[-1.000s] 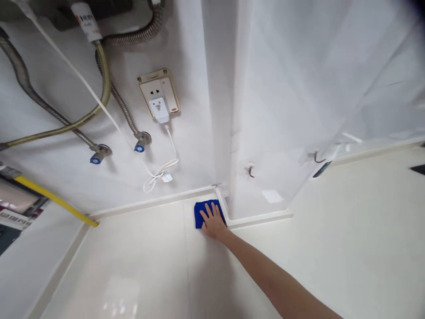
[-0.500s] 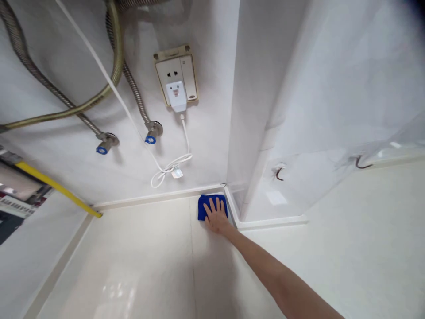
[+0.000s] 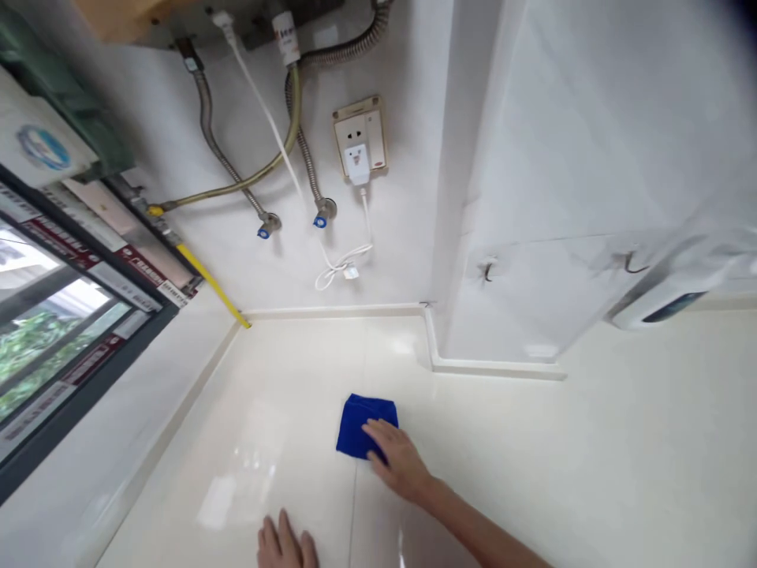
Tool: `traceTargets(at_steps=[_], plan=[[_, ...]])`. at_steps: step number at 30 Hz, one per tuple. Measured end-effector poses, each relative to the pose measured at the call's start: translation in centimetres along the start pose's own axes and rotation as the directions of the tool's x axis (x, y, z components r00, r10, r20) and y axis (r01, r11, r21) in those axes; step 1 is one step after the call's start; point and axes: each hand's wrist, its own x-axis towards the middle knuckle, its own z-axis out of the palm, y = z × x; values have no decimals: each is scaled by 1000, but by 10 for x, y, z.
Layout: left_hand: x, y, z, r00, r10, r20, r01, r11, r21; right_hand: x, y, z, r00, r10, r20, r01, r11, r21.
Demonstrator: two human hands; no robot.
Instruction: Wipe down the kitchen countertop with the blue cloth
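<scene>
A folded blue cloth lies flat on the glossy cream surface, near its middle seam. My right hand reaches in from the lower right, its fingers stretched over the cloth's right edge and the thumb apart at its near edge. Whether the palm presses down cannot be made out. At the bottom edge of the head view, my left hand shows only its fingers, spread a little. They are nearest to the cream surface and grip nothing.
A raised lip borders the back, stepping around a white pillar. On the wall are a socket with a plug, a coiled white cord, blue-capped valves and hoses. A yellow pipe and a window stand left.
My right hand and the blue cloth have come away from the back corner, toward me. My left hand has entered at the bottom. The view has shifted, showing the window and more wall.
</scene>
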Motion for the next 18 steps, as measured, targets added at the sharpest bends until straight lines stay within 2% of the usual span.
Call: traceTargets(at_steps=[2,3,5,7,8,10,12,13,15,18], plan=[[6,16,2,993,36,114,-35,999,-12,-25,22,-18,983,88,-162,-69,991,117],[12,31,5,982,87,165,-82,996,-39,-38,34,-25,968,116,-223,-88,987,131],[25,77,15,944,236,232,-212,970,-122,-69,57,-33,944,128,-303,-100,989,108],[36,134,29,882,373,288,-324,924,-203,-101,73,-33,935,97,-341,-86,995,49],[39,163,36,863,403,305,-348,911,-219,-116,79,-30,936,56,-346,-56,998,12],[42,214,51,860,366,356,-319,929,-186,-140,87,-22,937,-73,-341,52,996,-70],[42,247,65,856,261,447,-224,965,-133,-155,97,-14,925,-200,-323,159,976,-148],[42,255,71,857,237,458,-206,972,-116,-160,102,-11,917,-236,-322,187,966,-178],[43,255,76,850,252,463,-222,968,-118,-162,114,-7,913,-268,-308,212,956,-205],[40,225,63,790,371,488,-311,929,-203,-158,127,-7,919,-301,-253,250,944,-215]])
